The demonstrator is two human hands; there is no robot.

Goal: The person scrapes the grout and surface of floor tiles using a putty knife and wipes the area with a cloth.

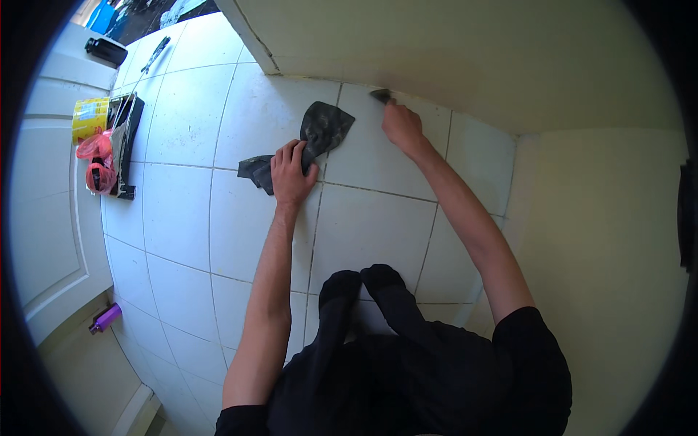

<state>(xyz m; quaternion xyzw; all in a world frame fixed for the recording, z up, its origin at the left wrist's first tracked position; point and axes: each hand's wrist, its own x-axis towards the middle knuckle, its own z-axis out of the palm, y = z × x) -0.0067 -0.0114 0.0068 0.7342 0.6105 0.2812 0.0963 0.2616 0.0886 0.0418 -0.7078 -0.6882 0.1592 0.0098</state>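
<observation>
A crumpled dark grey cloth [326, 129] lies on the white floor tiles, its two ends spreading out from under my left hand [291, 174]. The fingers of that hand are curled over the cloth's narrow middle and press it to the floor. Farther right, my right hand [403, 127] is closed on a small scraper [380, 95]. Its dark blade points left, close to the line where the tiles meet the wall. The scraper's handle is hidden inside my fist.
A beige wall [451, 58] runs along the far side and bends around to the right. Left, by a white door [54, 182], stand a black paint tray [131, 138], a yellow container [90, 120] and a red plastic bag [100, 171]. A purple bottle [106, 318], a black bottle [106, 51] and a thin tool [156, 54] lie nearby.
</observation>
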